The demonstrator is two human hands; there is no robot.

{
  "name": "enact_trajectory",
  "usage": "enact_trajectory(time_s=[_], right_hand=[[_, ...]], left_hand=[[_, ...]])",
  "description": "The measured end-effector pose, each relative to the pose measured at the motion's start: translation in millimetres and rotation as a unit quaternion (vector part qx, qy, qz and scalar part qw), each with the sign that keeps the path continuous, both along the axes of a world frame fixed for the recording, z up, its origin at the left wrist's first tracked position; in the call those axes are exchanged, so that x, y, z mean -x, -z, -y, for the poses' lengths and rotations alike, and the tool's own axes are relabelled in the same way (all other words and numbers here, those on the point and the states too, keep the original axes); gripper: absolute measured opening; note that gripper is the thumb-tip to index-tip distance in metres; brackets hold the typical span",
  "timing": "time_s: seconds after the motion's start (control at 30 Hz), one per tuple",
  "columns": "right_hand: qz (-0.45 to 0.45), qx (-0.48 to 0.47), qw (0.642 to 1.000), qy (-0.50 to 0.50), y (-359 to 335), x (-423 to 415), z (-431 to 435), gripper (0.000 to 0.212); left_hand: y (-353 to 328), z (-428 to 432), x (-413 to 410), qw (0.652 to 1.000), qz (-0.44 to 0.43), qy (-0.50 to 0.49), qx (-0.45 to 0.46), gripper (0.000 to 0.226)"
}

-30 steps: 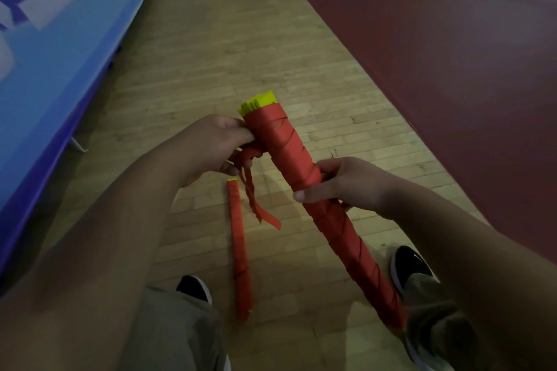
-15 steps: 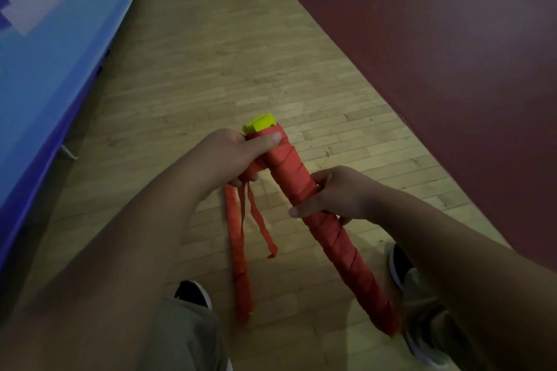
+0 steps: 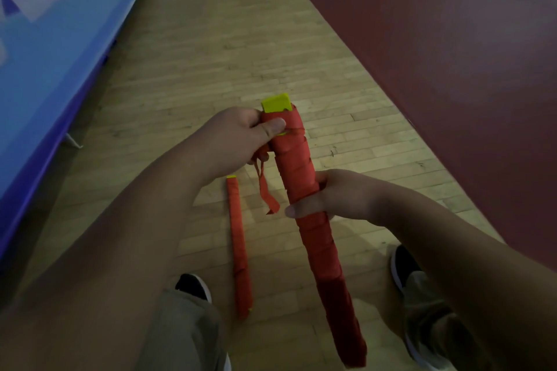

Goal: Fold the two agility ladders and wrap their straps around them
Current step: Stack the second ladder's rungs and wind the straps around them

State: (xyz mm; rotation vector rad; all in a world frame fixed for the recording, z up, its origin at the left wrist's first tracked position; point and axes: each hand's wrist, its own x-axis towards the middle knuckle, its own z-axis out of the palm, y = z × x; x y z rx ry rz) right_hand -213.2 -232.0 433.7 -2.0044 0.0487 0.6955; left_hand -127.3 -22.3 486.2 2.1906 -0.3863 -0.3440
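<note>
A folded ladder [image 3: 319, 247], wound in red strap, is held slanted in the centre of the frame, its yellow rung ends [image 3: 275, 102] showing at the upper tip and its lower end reaching towards the bottom right. The upper end is gripped by the left hand [image 3: 238, 135], with the thumb pressed across the red wrapping just below the yellow tip. A loose strap end [image 3: 265, 190] hangs down from beneath this hand. The middle of the bundle is clasped by the right hand [image 3: 337, 196], fingers curled round it. A second ladder [image 3: 238, 247], also wrapped in red, lies on the wooden floor [image 3: 211, 54] at lower centre, between two dark shoes [image 3: 193, 286]. A blue banner [image 3: 45, 39] is seen at the upper left, and dark red flooring [image 3: 437, 54] at the upper right.
</note>
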Motion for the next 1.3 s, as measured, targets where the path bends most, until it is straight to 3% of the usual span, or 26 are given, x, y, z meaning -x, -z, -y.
enact_trajectory(time_s=[0.17,0.33,0.47,0.57,0.77,0.9,1.07,1.2,1.3], right_hand=[[-0.049,-0.094,0.994,0.03,-4.4,2.9,-2.0,0.038],[-0.084,-0.171,0.982,-0.011,-10.0,0.7,5.0,0.04],[-0.072,-0.193,0.978,-0.026,-12.4,0.8,11.8,0.058],[-0.049,-0.183,0.982,-0.012,-9.6,2.1,13.3,0.058],[-0.011,-0.114,0.993,-0.009,-9.1,3.2,16.8,0.054],[0.004,-0.073,0.997,-0.013,-9.0,3.6,18.0,0.061],[0.02,-0.023,1.0,-0.008,-6.5,3.8,15.0,0.045],[0.049,0.03,0.998,0.0,3.6,2.5,9.6,0.058],[0.078,0.047,0.996,0.025,10.3,2.0,5.4,0.052]], left_hand=[[1.3,-12.4,-6.1,0.999,-0.01,0.011,0.038,0.027],[6.3,-19.6,-11.7,0.997,-0.037,-0.001,0.075,0.026],[6.7,-25.7,-15.1,0.986,-0.086,0.015,0.145,0.033],[7.4,-30.1,-15.9,0.984,-0.082,0.027,0.153,0.047],[7.7,-34.8,-13.5,0.994,-0.043,0.027,0.093,0.04],[7.2,-38.7,-11.8,0.998,-0.027,0.038,0.032,0.053],[8.3,-41.0,-13.5,0.999,-0.013,0.033,-0.027,0.036],[11.4,-37.3,-14.4,0.999,-0.006,0.033,-0.037,0.02],[8.2,-34.0,-12.2,0.999,-0.008,0.034,-0.038,0.019]])
